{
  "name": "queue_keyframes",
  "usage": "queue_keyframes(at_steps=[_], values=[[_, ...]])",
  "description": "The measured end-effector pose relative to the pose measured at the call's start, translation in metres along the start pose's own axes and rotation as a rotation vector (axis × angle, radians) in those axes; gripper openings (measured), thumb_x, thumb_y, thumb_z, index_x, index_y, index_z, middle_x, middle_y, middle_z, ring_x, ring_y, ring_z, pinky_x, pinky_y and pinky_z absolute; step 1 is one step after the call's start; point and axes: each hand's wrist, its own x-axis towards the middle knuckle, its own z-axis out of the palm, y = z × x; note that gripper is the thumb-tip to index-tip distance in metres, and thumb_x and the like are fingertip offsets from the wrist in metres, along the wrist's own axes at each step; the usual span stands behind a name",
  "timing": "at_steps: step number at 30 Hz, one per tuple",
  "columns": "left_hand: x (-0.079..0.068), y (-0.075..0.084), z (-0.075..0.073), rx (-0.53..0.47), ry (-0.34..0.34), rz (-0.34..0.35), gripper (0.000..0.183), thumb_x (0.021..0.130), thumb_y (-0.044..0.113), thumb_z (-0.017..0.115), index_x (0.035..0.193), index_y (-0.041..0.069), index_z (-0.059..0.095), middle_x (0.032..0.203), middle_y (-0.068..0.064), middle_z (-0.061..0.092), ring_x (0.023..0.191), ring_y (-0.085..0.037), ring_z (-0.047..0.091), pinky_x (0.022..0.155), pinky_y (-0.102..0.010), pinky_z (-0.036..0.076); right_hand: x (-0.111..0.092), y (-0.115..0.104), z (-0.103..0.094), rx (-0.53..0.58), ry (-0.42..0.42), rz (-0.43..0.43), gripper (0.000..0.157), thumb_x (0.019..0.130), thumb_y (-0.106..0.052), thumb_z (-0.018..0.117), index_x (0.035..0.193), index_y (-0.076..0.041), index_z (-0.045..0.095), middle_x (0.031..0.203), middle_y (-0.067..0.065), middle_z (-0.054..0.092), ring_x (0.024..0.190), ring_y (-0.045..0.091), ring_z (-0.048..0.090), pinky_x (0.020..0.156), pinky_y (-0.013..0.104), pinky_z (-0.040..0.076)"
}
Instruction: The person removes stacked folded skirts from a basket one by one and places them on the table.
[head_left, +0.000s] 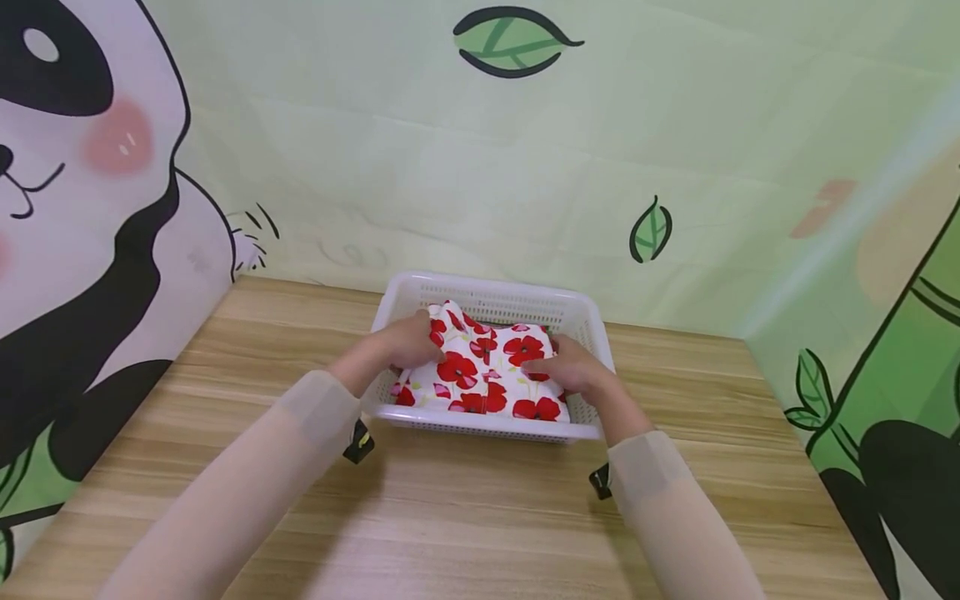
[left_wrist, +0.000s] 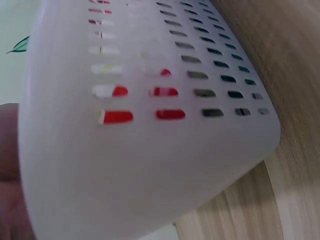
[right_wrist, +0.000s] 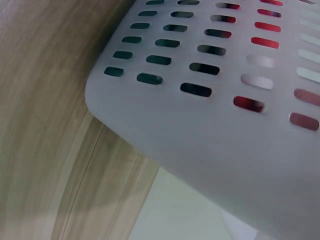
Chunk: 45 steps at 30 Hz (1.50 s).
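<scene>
A white cloth with red poppies [head_left: 491,375] lies folded inside a white plastic basket [head_left: 491,429]. My left hand [head_left: 414,340] grips the cloth at its left side, thumb on top and fingers hidden beyond the edge. At the opposite side my right hand [head_left: 570,364] holds it the same way, thumb lying over the print. Both wrist views are mostly filled by the slotted basket wall [left_wrist: 125,165], with red and white fabric showing through the slots. Part of the left hand [left_wrist: 10,170] appears past the rim.
The basket stands on a wood-grain table [head_left: 465,508], close to a pale green backdrop [head_left: 450,167] with leaf drawings. A panda picture [head_left: 202,217] covers the left side. Dark green material shows through the lower slots of the basket wall [right_wrist: 150,120]. A black strap end hangs below each wrist.
</scene>
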Motion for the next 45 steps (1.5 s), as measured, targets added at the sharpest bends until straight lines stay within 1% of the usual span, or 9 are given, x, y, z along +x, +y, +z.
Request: queue_keyframes(at_steps=[2, 6, 12, 18, 24, 29, 33, 40, 45], values=[[-0.001, 0.003, 0.001, 0.010, -0.007, -0.037, 0.084, 0.100, 0.026, 0.065, 0.162, 0.000, 0.015, 0.147, -0.023, 0.050, 0.114, -0.032, 0.063, 0.076, -0.040, 0.062, 0.001, 0.001, 0.001, -0.003, -0.009, -0.010, 0.069, 0.096, -0.029, 0.073, 0.153, -0.008, 0.040, 0.144, 0.015, 0.055, 0.124, 0.030, 0.057, 0.106, 0.045, 0.052], [-0.005, 0.011, 0.004, 0.050, 0.003, -0.097, 0.091, 0.101, 0.024, 0.063, 0.166, 0.006, 0.002, 0.152, -0.024, 0.047, 0.121, -0.035, 0.062, 0.077, -0.050, 0.064, 0.002, 0.002, 0.003, -0.021, -0.015, -0.010, 0.074, 0.096, -0.025, 0.073, 0.157, -0.009, 0.035, 0.149, 0.015, 0.051, 0.130, 0.032, 0.051, 0.114, 0.050, 0.045], [-0.009, 0.016, 0.006, 0.063, 0.003, -0.165, 0.100, 0.099, 0.027, 0.066, 0.167, 0.011, -0.006, 0.144, -0.025, 0.051, 0.113, -0.034, 0.066, 0.074, -0.046, 0.064, 0.001, -0.001, 0.007, -0.020, 0.006, 0.025, 0.078, 0.095, -0.026, 0.074, 0.159, -0.013, 0.032, 0.150, 0.014, 0.049, 0.131, 0.033, 0.049, 0.109, 0.049, 0.049], [-0.009, 0.012, 0.011, 0.137, -0.005, -0.184, 0.101, 0.098, 0.039, 0.066, 0.165, 0.002, 0.000, 0.143, -0.026, 0.053, 0.106, -0.031, 0.066, 0.083, -0.041, 0.063, 0.000, 0.001, 0.010, 0.015, 0.005, 0.024, 0.079, 0.094, -0.023, 0.075, 0.159, -0.012, 0.031, 0.151, 0.014, 0.047, 0.136, 0.034, 0.047, 0.114, 0.052, 0.046], [-0.005, 0.005, 0.013, 0.124, 0.040, -0.069, 0.092, 0.099, 0.038, 0.065, 0.161, -0.006, 0.015, 0.150, -0.026, 0.051, 0.122, -0.034, 0.061, 0.105, -0.049, 0.054, 0.002, 0.006, 0.010, 0.030, 0.002, 0.008, 0.082, 0.094, -0.023, 0.075, 0.161, -0.012, 0.030, 0.154, 0.015, 0.045, 0.139, 0.035, 0.044, 0.117, 0.054, 0.043], [0.005, -0.002, 0.012, -0.004, 0.076, 0.054, 0.089, 0.099, 0.028, 0.066, 0.164, 0.001, 0.011, 0.160, -0.023, 0.041, 0.137, -0.037, 0.052, 0.115, -0.054, 0.045, 0.003, 0.004, 0.006, 0.039, 0.011, -0.041, 0.083, 0.094, -0.021, 0.074, 0.162, -0.013, 0.027, 0.157, 0.015, 0.043, 0.141, 0.036, 0.042, 0.120, 0.055, 0.039], [0.006, -0.005, 0.009, -0.103, 0.063, 0.102, 0.089, 0.099, 0.022, 0.065, 0.167, 0.012, 0.009, 0.165, -0.019, 0.035, 0.140, -0.036, 0.049, 0.116, -0.054, 0.045, 0.003, 0.003, 0.003, 0.066, -0.001, -0.065, 0.085, 0.094, -0.019, 0.073, 0.164, -0.016, 0.025, 0.159, 0.015, 0.040, 0.144, 0.036, 0.041, 0.119, 0.055, 0.040], [0.007, -0.007, 0.003, -0.138, 0.096, 0.219, 0.079, 0.099, 0.016, 0.064, 0.166, 0.019, 0.024, 0.165, -0.016, 0.037, 0.138, -0.035, 0.049, 0.111, -0.051, 0.049, 0.003, -0.001, -0.003, 0.071, 0.032, -0.105, 0.086, 0.094, -0.015, 0.072, 0.165, -0.019, 0.024, 0.161, 0.015, 0.038, 0.143, 0.036, 0.041, 0.116, 0.051, 0.044], [0.005, -0.006, -0.001, -0.169, 0.119, 0.228, 0.077, 0.099, 0.014, 0.063, 0.166, 0.021, 0.025, 0.164, -0.016, 0.037, 0.133, -0.034, 0.050, 0.109, -0.049, 0.052, 0.004, -0.005, -0.007, 0.036, 0.077, -0.122, 0.083, 0.094, -0.015, 0.073, 0.164, -0.018, 0.028, 0.161, 0.016, 0.039, 0.144, 0.036, 0.040, 0.118, 0.053, 0.042]])
